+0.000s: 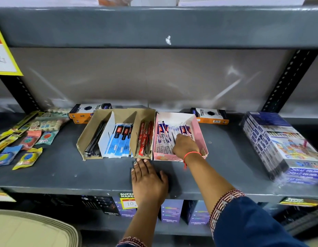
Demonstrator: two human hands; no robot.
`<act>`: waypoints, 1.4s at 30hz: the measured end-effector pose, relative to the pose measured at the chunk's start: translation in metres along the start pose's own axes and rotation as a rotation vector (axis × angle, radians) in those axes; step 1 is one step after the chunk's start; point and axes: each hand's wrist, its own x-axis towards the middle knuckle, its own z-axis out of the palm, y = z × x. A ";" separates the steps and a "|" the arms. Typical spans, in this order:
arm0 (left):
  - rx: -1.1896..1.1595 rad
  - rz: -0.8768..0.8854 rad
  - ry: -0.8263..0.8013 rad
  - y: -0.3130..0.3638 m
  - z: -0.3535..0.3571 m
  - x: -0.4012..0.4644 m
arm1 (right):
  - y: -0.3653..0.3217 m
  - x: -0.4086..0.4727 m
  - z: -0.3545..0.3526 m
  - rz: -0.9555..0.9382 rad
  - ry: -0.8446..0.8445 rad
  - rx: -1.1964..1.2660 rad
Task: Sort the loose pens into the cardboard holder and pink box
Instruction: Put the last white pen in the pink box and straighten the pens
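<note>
The cardboard holder (108,132) sits on the shelf (65,175), pens in its slots. The left hand (148,180) lies flat and open before it. The right hand (185,146) reaches into the pink box (201,134), fingers curled among packaged pens (165,138); its grip is unclear.

Blue patterned-cuff sleeves (252,223); red wrist thread (189,155)
</note>
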 end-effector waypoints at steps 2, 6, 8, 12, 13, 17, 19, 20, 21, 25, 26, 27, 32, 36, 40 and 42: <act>0.003 0.001 0.001 -0.001 0.001 0.000 | -0.001 0.000 0.000 0.008 -0.003 0.011; 0.004 0.001 0.000 0.000 0.002 0.000 | -0.002 0.000 0.001 0.024 -0.027 0.004; -0.002 0.001 0.000 0.000 0.002 0.000 | -0.002 0.001 0.001 0.035 -0.034 0.007; -0.002 0.001 0.006 -0.001 0.002 0.000 | -0.003 0.002 0.001 0.044 -0.043 0.039; 0.000 0.001 0.008 -0.001 0.002 -0.001 | -0.004 0.002 0.000 0.044 -0.044 0.042; -0.004 0.000 0.007 -0.001 0.001 0.000 | -0.004 0.002 -0.001 0.051 -0.058 0.044; -0.004 0.000 0.004 0.000 0.001 0.000 | -0.005 0.002 -0.001 0.051 -0.065 0.041; -0.003 -0.001 0.002 0.000 0.001 0.000 | -0.005 0.002 -0.001 0.051 -0.067 0.039; -0.002 -0.003 0.002 0.000 0.000 0.000 | -0.005 0.001 -0.001 0.051 -0.068 0.038; 0.007 -0.008 -0.001 0.001 -0.001 0.000 | -0.005 0.002 0.000 0.057 -0.054 0.038; 0.005 -0.007 -0.003 0.001 -0.001 0.000 | -0.005 0.003 0.000 0.058 -0.050 0.042; 0.002 -0.006 -0.005 0.001 -0.001 0.000 | -0.005 0.004 0.001 0.057 -0.051 0.046; -0.002 -0.003 -0.006 0.001 -0.002 -0.001 | -0.006 0.008 -0.001 0.076 -0.072 0.084; 0.000 -0.001 -0.004 0.001 -0.002 -0.001 | -0.005 0.009 0.000 0.079 -0.062 0.086; 0.005 -0.003 -0.005 0.001 -0.002 -0.001 | -0.005 0.008 0.001 0.070 -0.033 0.070; 0.016 -0.003 -0.004 0.001 -0.002 0.000 | -0.004 0.007 -0.002 0.063 0.002 0.049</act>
